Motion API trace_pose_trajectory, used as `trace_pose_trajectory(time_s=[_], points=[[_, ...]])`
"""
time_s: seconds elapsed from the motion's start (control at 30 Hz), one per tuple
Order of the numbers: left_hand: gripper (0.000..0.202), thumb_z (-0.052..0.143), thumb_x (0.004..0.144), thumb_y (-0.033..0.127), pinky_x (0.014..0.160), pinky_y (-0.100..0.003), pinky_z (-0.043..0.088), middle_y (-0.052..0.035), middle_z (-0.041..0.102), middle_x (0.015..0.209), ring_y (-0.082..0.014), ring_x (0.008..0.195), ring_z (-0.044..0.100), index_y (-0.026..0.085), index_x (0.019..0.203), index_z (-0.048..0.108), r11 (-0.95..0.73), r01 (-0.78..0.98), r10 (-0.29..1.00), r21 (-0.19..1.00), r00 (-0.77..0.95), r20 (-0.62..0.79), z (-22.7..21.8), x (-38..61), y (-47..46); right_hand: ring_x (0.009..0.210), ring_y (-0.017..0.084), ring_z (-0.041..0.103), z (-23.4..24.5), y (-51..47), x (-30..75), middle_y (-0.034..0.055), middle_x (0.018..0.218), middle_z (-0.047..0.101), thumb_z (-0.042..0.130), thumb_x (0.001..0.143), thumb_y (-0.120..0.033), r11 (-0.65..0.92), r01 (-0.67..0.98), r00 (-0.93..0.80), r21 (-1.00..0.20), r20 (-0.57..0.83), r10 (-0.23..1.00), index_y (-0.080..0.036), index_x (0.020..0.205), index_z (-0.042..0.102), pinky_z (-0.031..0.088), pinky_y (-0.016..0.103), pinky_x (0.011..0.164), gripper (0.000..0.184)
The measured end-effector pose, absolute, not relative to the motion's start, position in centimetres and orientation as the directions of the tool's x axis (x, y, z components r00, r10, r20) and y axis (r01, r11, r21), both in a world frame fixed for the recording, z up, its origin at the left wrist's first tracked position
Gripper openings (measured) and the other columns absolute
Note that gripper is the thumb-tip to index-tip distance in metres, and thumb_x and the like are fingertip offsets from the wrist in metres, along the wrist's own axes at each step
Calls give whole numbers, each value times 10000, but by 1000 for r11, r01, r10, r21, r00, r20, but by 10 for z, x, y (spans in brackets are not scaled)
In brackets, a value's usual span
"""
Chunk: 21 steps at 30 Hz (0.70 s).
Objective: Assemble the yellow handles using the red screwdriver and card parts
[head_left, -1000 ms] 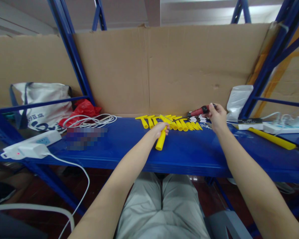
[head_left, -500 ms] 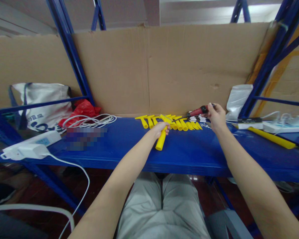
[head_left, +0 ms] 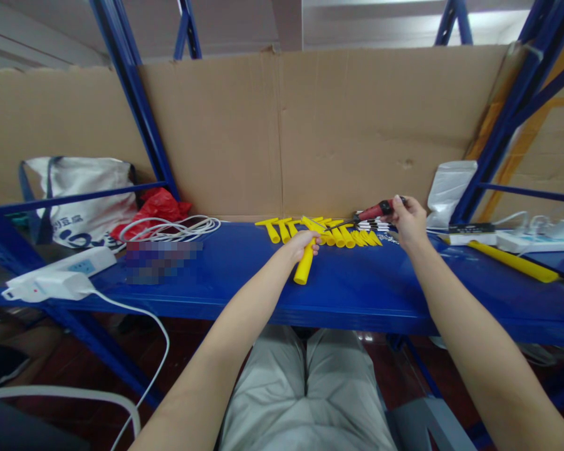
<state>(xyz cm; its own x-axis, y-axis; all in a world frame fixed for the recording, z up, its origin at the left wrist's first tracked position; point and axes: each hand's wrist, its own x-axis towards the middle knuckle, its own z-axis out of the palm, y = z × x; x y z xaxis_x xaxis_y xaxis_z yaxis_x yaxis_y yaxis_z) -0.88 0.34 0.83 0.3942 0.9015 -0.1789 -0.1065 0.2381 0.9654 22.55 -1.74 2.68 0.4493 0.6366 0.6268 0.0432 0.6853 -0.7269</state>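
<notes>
My left hand (head_left: 305, 245) is closed around a yellow T-shaped plastic piece with a round tubular handle (head_left: 303, 269), whose lower end points toward me. In my right hand (head_left: 408, 220) is a red and black screwdriver (head_left: 373, 212), gripped by the end of its handle. Its thin shaft slopes down to the left and reaches the yellow piece at my left hand; the exact spot of the tip is too small to make out. Behind my hands, several like yellow T-shaped pieces (head_left: 273, 232) lie in a row, with small flat yellow parts (head_left: 369, 238) at the right end.
Black and white items (head_left: 373, 224) lie behind the yellow parts. On the right are a long yellow tube (head_left: 512, 260) and a white power strip (head_left: 540, 241). White cable (head_left: 188, 227), a cloth bag (head_left: 84, 200) and another power strip (head_left: 91, 262) occupy the left. Cardboard (head_left: 357, 125) stands behind.
</notes>
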Motion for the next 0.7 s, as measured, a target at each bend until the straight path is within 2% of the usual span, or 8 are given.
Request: trace_pose_trajectory(time_s=[0.33, 0.5, 0.7], points=[[164, 368, 839, 55, 347, -158, 225, 77, 382, 457, -37, 310, 305, 184, 739, 378, 236, -87, 900, 968, 396, -184, 8, -9, 3, 401, 89, 484, 27, -19, 224, -61, 561, 501, 730, 587, -526, 678, 53, 406, -733, 636, 656, -213, 718, 504, 496, 298, 460, 407], [173, 380, 825, 37, 349, -158, 218, 74, 384, 450, -40, 308, 308, 184, 733, 374, 230, -61, 915, 971, 354, -194, 7, -9, 4, 419, 117, 521, 27, -21, 223, -55, 552, 512, 715, 610, -510, 647, 104, 350, -756, 636, 688, -221, 754, 502, 459, 285, 432, 388], [181, 374, 828, 39, 356, -162, 219, 75, 373, 448, -43, 312, 306, 187, 723, 367, 233, -50, 921, 971, 333, -204, 7, -9, 4, 384, 115, 493, 26, -20, 224, -53, 561, 536, 713, 604, -510, 650, 175, 314, -739, 668, 675, -229, 808, 497, 419, 278, 393, 409]])
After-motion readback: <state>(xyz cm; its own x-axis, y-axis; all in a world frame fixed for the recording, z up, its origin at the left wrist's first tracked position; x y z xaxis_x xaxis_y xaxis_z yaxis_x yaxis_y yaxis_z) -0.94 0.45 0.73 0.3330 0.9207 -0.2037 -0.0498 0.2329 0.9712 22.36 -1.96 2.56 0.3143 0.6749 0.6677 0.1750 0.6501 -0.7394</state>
